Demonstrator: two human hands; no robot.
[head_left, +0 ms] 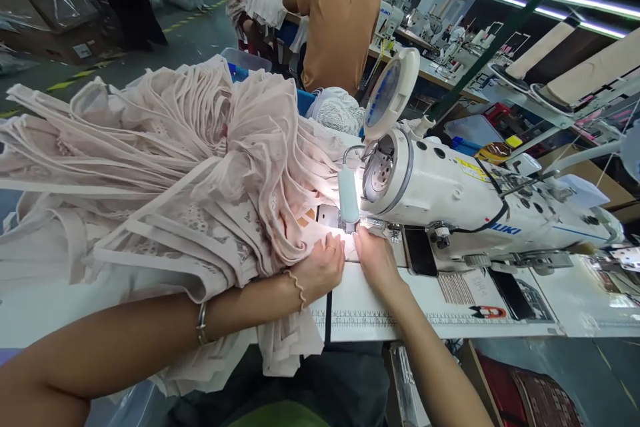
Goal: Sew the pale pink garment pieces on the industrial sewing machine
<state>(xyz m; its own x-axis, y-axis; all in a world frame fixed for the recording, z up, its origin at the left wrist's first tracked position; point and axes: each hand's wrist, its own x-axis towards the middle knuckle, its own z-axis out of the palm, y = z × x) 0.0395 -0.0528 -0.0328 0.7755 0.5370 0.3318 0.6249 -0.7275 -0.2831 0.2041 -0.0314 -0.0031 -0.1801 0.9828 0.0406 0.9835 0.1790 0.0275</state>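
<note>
My left hand (325, 263) is closed on a pale pink garment piece (313, 235), its fingers curled at the cloth just in front of the needle area. Close beside it, my right hand (376, 257) pinches the same cloth near the presser foot, fingertips partly hidden. The white sewing machine (440, 180) stands to the right, and a small lit lamp (349, 195) hangs over the stitching spot. A big heap of pale pink garments (200, 160) with lace parts covers the table on the left, lying against my left forearm.
Red-handled thread snips (488, 311) and a dark phone-like slab (511, 293) lie at the right. A ruler strip (370, 317) runs along the table's front edge. A round magnifier (391, 95) stands above the machine. Beyond it, a person in a brown shirt (343, 20) sits facing away.
</note>
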